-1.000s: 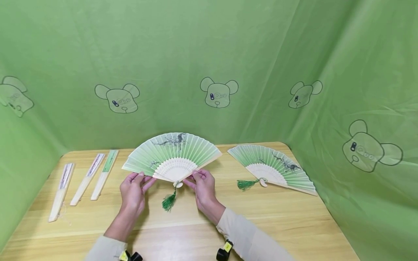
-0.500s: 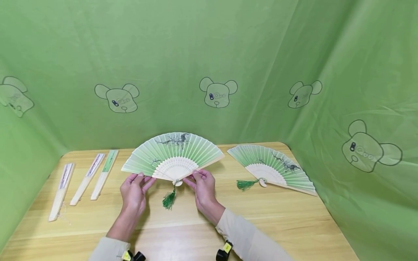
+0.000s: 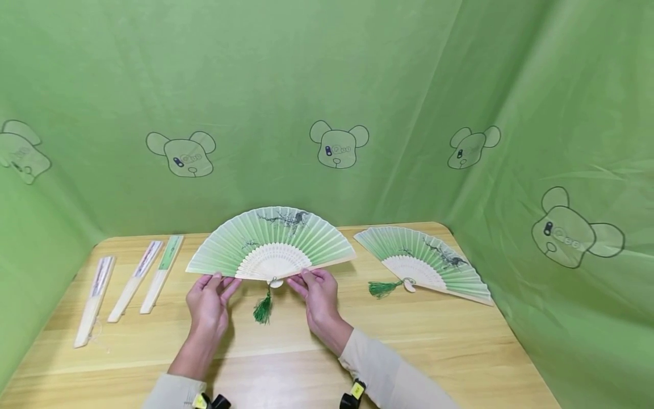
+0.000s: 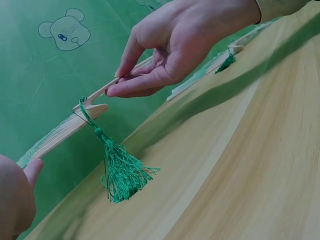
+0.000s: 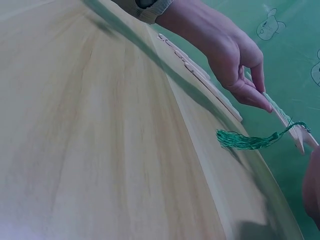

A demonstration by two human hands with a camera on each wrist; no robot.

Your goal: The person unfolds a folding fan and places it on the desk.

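Spread wide, a green folding fan [image 3: 276, 238] with a dark branch print is held up over the table by both hands. My left hand [image 3: 208, 304] pinches its lower left edge between thumb and fingers. On the other side, my right hand [image 3: 321, 301] pinches the lower right guard stick near the pivot. A green tassel [image 4: 122, 170] hangs freely from the pivot, between the hands. In the right wrist view the same tassel [image 5: 247, 140] dangles beside the left hand. The fan's underside and the tips of some fingers are hidden in the head view.
To the right lies a second spread green fan [image 3: 424, 255] with its tassel [image 3: 384, 289]. Three folded fans [image 3: 95, 301] lie side by side at the left of the wooden table [image 3: 409, 352]. Green cloth walls [image 3: 276, 85] with bear-head drawings stand at the back and sides.
The held fan has opened slightly wider and turned a little clockwise; its branch print has shifted right and its right tip reaches further out. Both hands keep nearly the same places.
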